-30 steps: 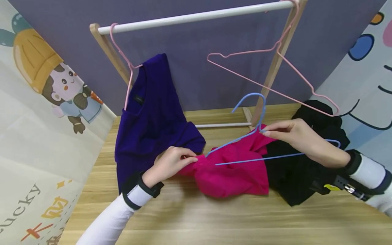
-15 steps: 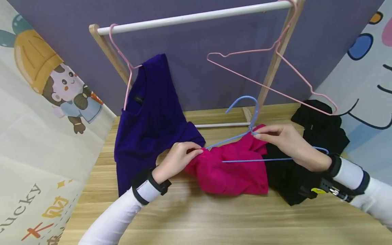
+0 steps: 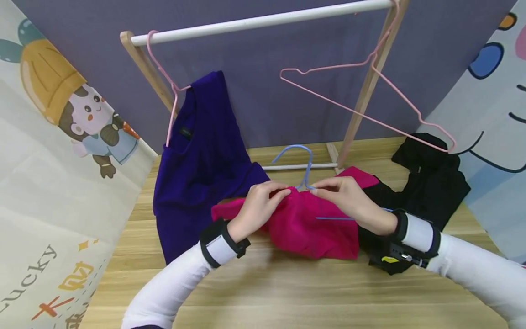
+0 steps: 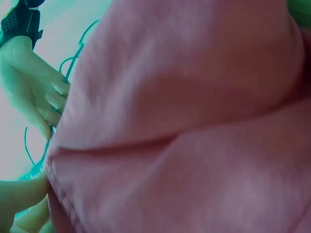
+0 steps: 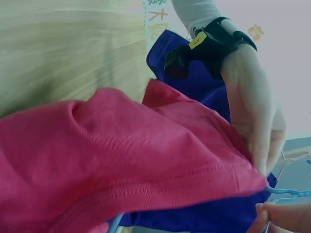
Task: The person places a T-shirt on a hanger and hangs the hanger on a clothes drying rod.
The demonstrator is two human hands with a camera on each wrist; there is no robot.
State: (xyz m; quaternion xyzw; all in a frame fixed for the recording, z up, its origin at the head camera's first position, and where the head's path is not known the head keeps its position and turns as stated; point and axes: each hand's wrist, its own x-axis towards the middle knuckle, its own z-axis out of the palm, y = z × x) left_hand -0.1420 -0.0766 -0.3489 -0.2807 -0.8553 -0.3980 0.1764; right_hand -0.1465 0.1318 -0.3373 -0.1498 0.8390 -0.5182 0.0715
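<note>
A bright pink garment [image 3: 316, 233] lies bunched on the wooden table, its stitched edge raised by my left hand [image 3: 263, 205], which pinches it between thumb and fingers. Close beside it, my right hand [image 3: 353, 198] pinches a blue clothes hanger [image 3: 309, 167] at the base of its hook. One arm of the hanger is inside the pink cloth and hidden; part of its lower bar shows below my right hand. In the right wrist view the garment's seamed edge [image 5: 194, 177] stretches toward the left hand's fingers.
Behind stands a wooden rack with a white rail [image 3: 263, 20]. A purple garment [image 3: 205, 151] hangs at left on a pink hanger [image 3: 172, 87]. Another pink hanger [image 3: 328, 98] hangs at right. A black garment [image 3: 431, 183] lies on the table [image 3: 287, 292] at right.
My right hand has moved left with the blue hanger, sliding its arm further into the pink garment. My left hand has shifted right and up with the cloth edge; both hands are now close together.
</note>
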